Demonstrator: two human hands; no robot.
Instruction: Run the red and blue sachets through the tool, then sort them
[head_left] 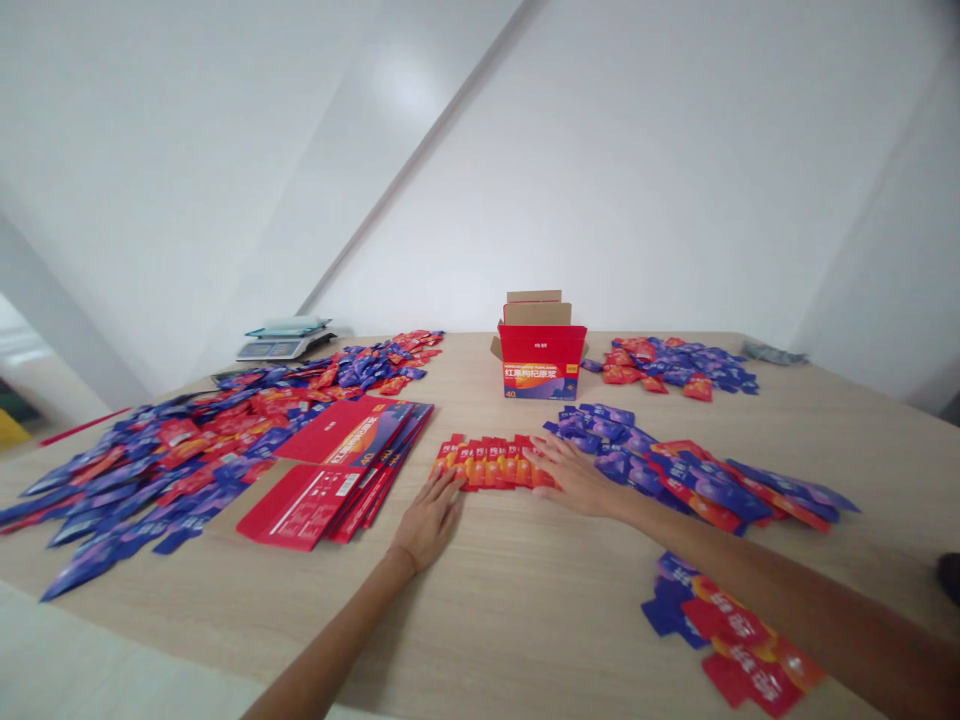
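A row of overlapping red and orange sachets [491, 465] lies flat on the table in front of me. At the row's left end, my left hand [429, 515] is open, with its fingertips touching the outer sachet. My right hand [574, 476] rests open on the right end, fingers spread over the sachets there. Just beyond the row stands an upright red and purple carton [541, 362], its top flaps raised. Purple and red sachets [637, 455] are heaped directly beyond and beside my right hand.
Flattened cartons [300, 500] are stacked left of my left hand. A large sachet pile [172, 450] spreads across the left side, with a scale [281, 345] behind it. More sachets lie at the back right [675, 362] and under my right forearm [739, 630].
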